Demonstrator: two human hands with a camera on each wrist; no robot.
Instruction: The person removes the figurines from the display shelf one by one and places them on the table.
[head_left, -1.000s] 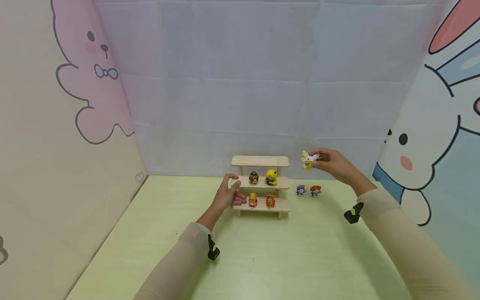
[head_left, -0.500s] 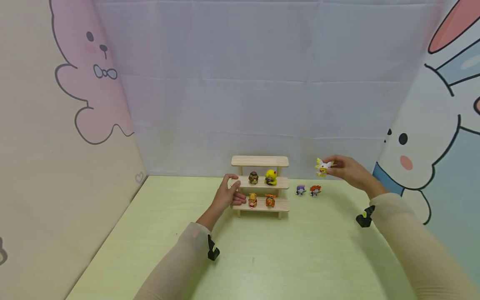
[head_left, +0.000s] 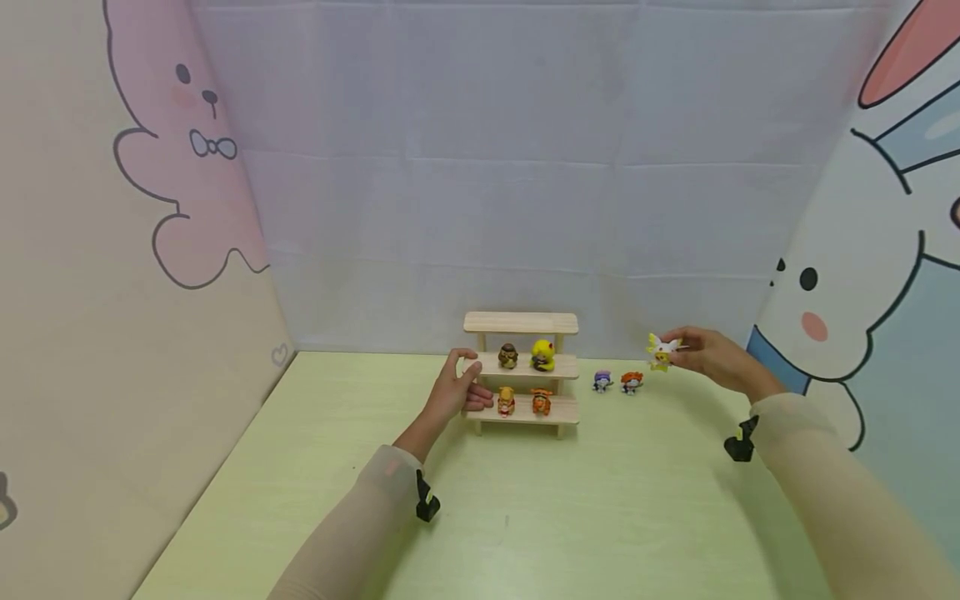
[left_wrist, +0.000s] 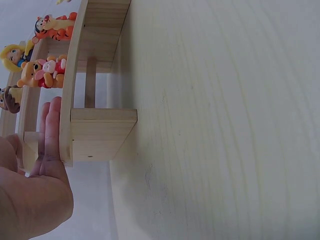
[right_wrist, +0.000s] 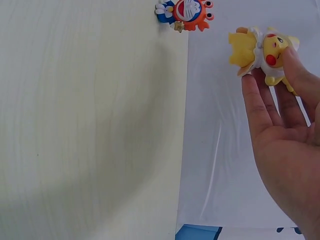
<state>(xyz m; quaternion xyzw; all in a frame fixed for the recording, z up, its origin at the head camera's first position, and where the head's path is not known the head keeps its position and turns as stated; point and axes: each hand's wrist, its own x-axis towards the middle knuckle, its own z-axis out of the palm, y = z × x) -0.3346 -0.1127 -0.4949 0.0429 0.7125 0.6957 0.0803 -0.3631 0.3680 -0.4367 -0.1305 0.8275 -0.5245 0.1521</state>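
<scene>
Left hand [head_left: 453, 390] is laid, lower fingers straight, against the wooden stand [head_left: 520, 322] at lower centre; by the right hand [head_left: 708, 360] a yellow-and-white figurine [right_wrist: 270, 52] is pinched, right of centre. The pale table [head_left: 525, 517] is backed by white cloth [head_left: 480, 208]. Since one second ago, the figurine has been moved lower and rightward.

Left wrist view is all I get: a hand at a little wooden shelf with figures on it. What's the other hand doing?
Observer: The right hand holds a yellow-and-white figure.
Visitor: Cute! Can you see its face?
Observer: Yes, the right wrist view shows a red cheek on it.
Visitor: And is anything standing beside the shelf?
Observer: In the head view, a purple-topped figure and an orange-topped figure stand on the table, to the right of the shelf.
</scene>
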